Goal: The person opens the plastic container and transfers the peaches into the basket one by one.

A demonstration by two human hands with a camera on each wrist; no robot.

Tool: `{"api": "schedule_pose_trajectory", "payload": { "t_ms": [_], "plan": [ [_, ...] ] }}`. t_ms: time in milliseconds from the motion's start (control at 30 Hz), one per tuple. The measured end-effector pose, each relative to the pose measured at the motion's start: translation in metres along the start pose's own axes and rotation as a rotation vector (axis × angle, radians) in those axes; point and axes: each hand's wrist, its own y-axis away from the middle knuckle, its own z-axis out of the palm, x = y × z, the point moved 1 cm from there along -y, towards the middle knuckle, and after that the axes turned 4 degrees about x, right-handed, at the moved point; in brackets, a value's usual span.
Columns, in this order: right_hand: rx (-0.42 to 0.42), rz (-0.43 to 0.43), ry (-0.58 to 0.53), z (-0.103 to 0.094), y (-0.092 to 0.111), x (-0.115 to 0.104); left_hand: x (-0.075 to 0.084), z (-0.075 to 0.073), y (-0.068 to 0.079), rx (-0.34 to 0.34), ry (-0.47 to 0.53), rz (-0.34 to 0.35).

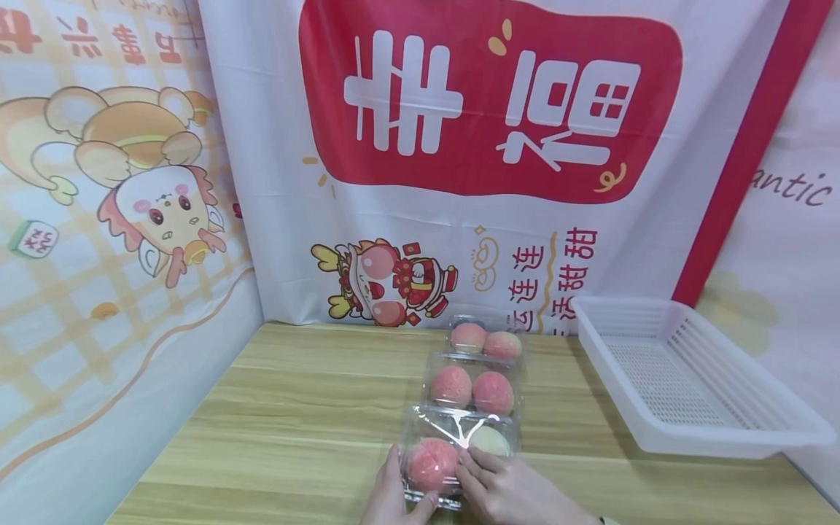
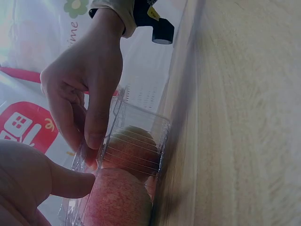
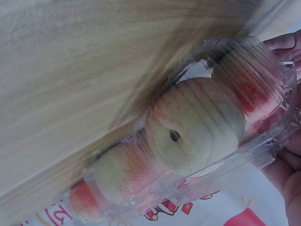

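A clear plastic clamshell box (image 1: 459, 419) with two peaches lies on the wooden table nearest me. My left hand (image 1: 394, 496) grips its left end, with the thumb at the front and the fingers along the side. From the right, my right hand (image 1: 499, 485) pinches the clear film or lid at the front between thumb and fingers. Inside the box are a pink-red peach (image 1: 433, 465) on the left and a pale peach (image 3: 195, 125) on the right. The left wrist view shows my right thumb pointing down against the plastic, close to my left thumb (image 2: 70, 182).
Two more clear boxes, a middle one (image 1: 472, 359) and a far one (image 1: 485, 324), each with two peaches, stand in line behind. A white plastic basket (image 1: 722, 437) sits at the right. Printed cloths (image 1: 262, 219) hang behind and beside the wooden table (image 1: 295, 437).
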Motion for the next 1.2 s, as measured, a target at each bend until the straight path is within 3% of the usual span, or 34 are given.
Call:
{"api": "schedule_pose_trajectory", "payload": {
  "t_ms": [100, 333, 433, 667, 967, 1200],
  "plan": [
    [0.027, 0.050, -0.058, 0.001, 0.000, -0.001, 0.000, 0.000, 0.001, -0.003, -0.001, -0.009],
    [0.170, 0.297, -0.438, 0.003, -0.005, 0.002, 0.003, -0.003, 0.001, -0.019, 0.011, -0.005],
    [0.199, 0.333, -0.489, 0.004, -0.005, 0.002, 0.003, -0.004, 0.001, -0.028, 0.018, -0.002],
    [0.214, 0.365, -0.538, 0.005, -0.004, 0.001, 0.006, -0.004, 0.001, -0.032, 0.031, -0.025],
    [0.189, 0.362, -0.554, 0.003, -0.006, 0.005, 0.010, -0.007, 0.000, -0.042, 0.042, -0.143],
    [0.179, 0.368, -0.581, 0.003, -0.007, 0.008, 0.009, -0.010, 0.000, -0.030, -0.006, -0.132]
  ]
}}
